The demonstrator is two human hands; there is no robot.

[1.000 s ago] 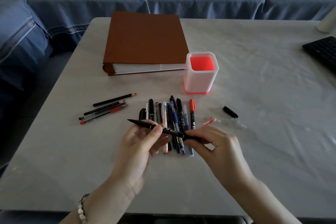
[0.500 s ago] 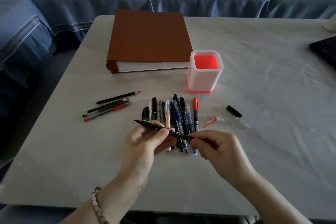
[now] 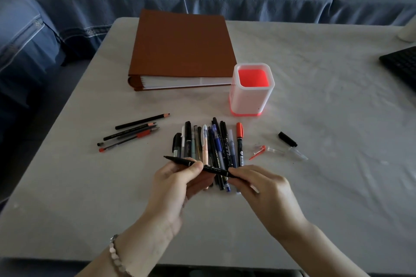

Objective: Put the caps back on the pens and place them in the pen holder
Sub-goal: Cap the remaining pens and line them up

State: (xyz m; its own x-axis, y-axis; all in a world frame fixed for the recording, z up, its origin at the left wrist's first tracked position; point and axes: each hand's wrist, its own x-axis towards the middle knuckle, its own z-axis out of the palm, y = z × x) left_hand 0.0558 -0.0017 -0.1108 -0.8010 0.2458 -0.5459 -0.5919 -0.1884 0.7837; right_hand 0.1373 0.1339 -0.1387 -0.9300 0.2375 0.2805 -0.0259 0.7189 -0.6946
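Black pen (image 3: 198,165): held level above pen row (image 3: 209,148), surface centre. Left hand (image 3: 177,177) fingers pinch barrel; right hand (image 3: 258,184) fingers grip other end. Pen holder (image 3: 252,99): upright, beyond row.

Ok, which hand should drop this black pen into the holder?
Probably the right hand: it pinches one end of the black pen and lies nearly in line with the pen holder, while the left hand grips it farther left.

Black pen (image 3: 215,170) held level above a row of pens (image 3: 217,144); black cap (image 3: 287,139) lying right; white pen holder (image 3: 247,99) upright behind.
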